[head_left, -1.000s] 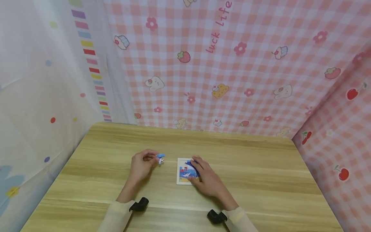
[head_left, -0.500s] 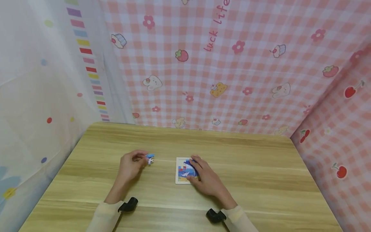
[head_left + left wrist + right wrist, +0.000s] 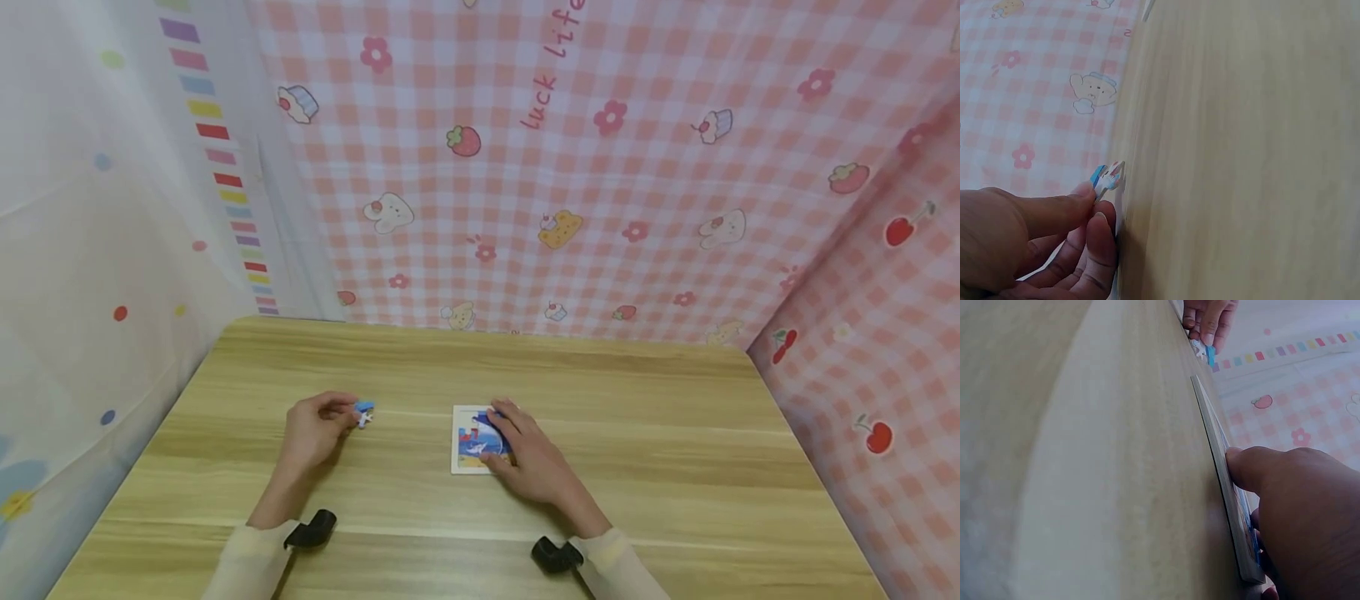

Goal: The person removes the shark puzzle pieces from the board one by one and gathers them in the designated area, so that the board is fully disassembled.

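Between thumb and fingertips, my left hand (image 3: 313, 431) pinches a small blue-and-white jigsaw puzzle piece (image 3: 364, 414); whether a second one overlaps it, I cannot tell. In the left wrist view the jigsaw puzzle piece (image 3: 1109, 178) sticks out past the thumb, just above the table. To the right, a square jigsaw puzzle board (image 3: 468, 463) with a white border and a blue sea picture lies flat. My right hand (image 3: 536, 458) rests on its right side and hides that part. Seen from the right wrist, the thumb touches the upper face of the board (image 3: 1219, 456).
The wood-grain table (image 3: 637, 433) carries the board. A pink checked cloth (image 3: 510, 183) hangs behind it, with more cloth at both sides. Black wrist mounts (image 3: 311, 529) sit at the cuffs of both pale sleeves (image 3: 251, 558).
My left hand has moved left, away from the board, with the puzzle piece still pinched. The right hand stays on the board. The head view has shifted slightly.
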Demonstrator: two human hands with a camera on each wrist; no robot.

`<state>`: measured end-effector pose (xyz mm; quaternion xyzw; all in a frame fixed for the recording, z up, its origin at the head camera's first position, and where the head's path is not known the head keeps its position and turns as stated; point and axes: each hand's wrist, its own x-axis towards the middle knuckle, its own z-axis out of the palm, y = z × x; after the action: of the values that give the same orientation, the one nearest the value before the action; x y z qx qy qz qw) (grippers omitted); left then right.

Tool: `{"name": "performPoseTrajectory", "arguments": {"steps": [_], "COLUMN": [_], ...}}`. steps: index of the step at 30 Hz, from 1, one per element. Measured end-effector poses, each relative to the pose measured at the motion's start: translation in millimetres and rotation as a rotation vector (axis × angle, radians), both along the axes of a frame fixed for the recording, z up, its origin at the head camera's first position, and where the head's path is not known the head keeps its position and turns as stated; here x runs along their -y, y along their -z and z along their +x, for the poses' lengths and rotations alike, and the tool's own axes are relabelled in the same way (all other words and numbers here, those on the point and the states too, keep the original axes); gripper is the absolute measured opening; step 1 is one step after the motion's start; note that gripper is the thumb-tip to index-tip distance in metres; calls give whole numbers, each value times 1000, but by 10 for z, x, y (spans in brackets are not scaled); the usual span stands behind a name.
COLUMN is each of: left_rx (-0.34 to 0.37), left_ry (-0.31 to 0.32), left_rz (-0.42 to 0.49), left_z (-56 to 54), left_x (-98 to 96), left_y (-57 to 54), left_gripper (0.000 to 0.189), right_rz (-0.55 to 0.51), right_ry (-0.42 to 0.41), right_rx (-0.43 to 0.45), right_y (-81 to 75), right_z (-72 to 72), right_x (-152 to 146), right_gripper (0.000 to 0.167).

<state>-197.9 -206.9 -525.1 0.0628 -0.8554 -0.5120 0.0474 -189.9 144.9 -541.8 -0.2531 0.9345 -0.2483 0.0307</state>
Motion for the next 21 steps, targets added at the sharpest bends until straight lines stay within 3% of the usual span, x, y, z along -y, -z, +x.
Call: {"name": "performPoseTrajectory", "arguments": {"steps": [21], "left_rx": [8], "left_ry": [4], "left_rz": [-212], "left_z": [-68], "left_x": [81], "left_y": [0], "left_gripper": [15], "right_rz": [4], "right_ry": [6], "right_rx": [-3], "right_y": [19], "right_z": [5], "right_x": [-4], "right_gripper": [68]}}
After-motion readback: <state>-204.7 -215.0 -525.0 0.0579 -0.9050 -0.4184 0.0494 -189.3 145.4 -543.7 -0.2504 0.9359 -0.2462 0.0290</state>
